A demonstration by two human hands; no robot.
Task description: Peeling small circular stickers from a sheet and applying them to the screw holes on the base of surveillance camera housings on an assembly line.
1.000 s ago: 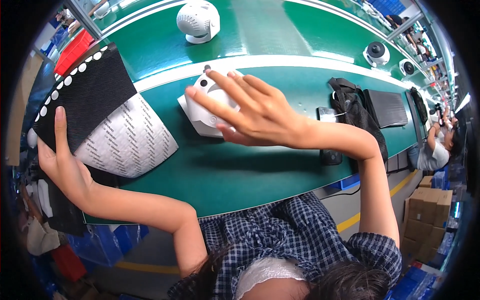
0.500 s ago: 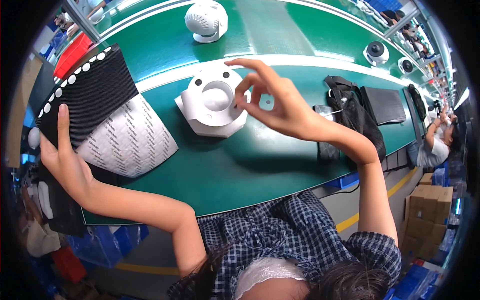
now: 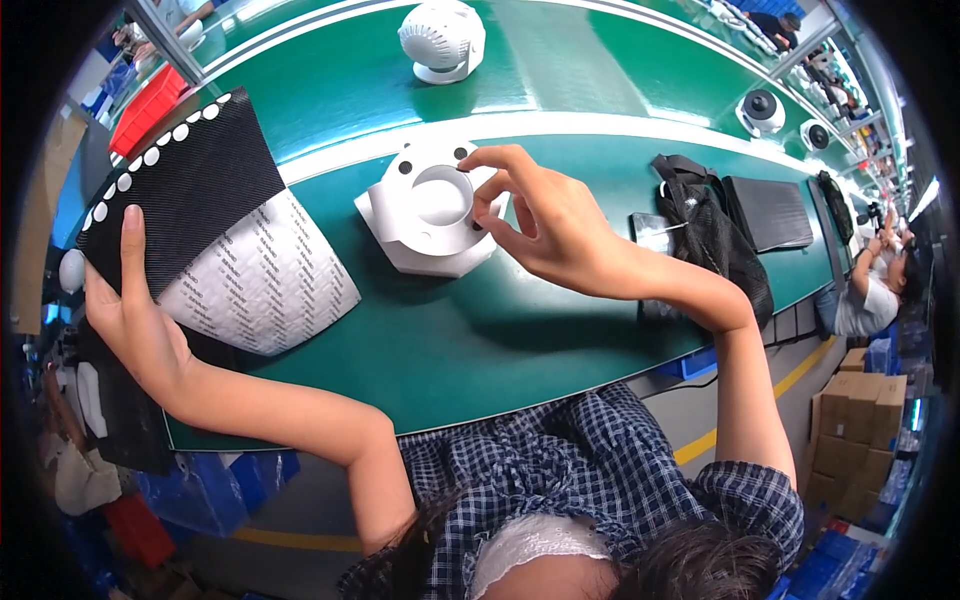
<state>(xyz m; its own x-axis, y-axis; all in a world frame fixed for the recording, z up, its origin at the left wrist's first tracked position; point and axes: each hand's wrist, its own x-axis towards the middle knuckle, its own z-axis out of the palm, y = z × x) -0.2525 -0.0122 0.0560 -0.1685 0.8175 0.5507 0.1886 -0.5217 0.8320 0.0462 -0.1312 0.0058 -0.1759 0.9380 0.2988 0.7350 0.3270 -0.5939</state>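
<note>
On the green tabletop [image 3: 420, 370] sits a white housing [image 3: 437, 262], the right hand [image 3: 562, 228] curled at its rim (gripping anything or not, I cannot tell). Left of the housing, the left hand [image 3: 142, 335] clamps a sheet [image 3: 215, 190]; beyond the housing, a fan [image 3: 442, 40]; far right, cartons [image 3: 862, 410].

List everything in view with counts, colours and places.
flat green bench: 1, green, centre
white holed plastic housing: 1, white, on bench
black ribbed sheet with white section: 1, black/white, left
rounded white vented plastic device: 1, white, top centre
rounded white devices with black discs: 2, white/black, upper right
red plastic bin: 1, red, upper left
black mesh bag: 1, black, bench's right
black flat rectangular object: 1, black, beside bag
brown cardboard boxes: several, brown, lower right
other people: several, clothing varies, edges
further clutter: too blurred
left hand: 1, bare, holding the sheet
right hand: 1, bare, at housing's right edge
</note>
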